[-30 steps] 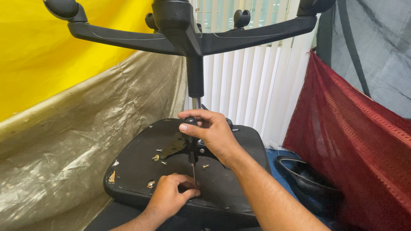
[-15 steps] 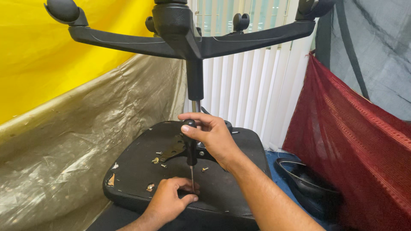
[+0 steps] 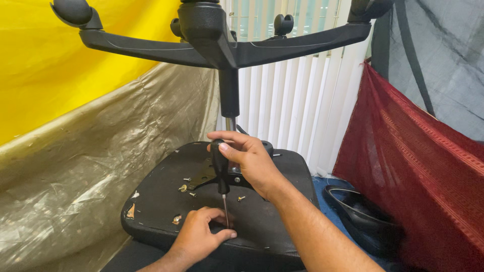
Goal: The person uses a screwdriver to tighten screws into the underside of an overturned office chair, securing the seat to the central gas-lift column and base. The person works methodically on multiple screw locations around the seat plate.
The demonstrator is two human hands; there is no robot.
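Yellow and clear plastic sheeting (image 3: pixel 75 146) hangs at far left. Your left hand (image 3: pixel 199 236) rests on the upturned black seat underside (image 3: pixel 156 201), fingers curled loosely around the tip of the screwdriver (image 3: pixel 220 174). Loose screws (image 3: pixel 184 188) lie just beyond it. The screwdriver stands upright, shaft down. Your right hand (image 3: pixel 249 158) closes its grip around the black handle from above. The chair's star base (image 3: pixel 222 43) spreads overhead. Red mesh (image 3: pixel 418 166) hangs at right.

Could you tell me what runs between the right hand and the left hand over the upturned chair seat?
In the head view, the screwdriver spans it: right hand grips its black handle, and its thin shaft drops to the left hand.
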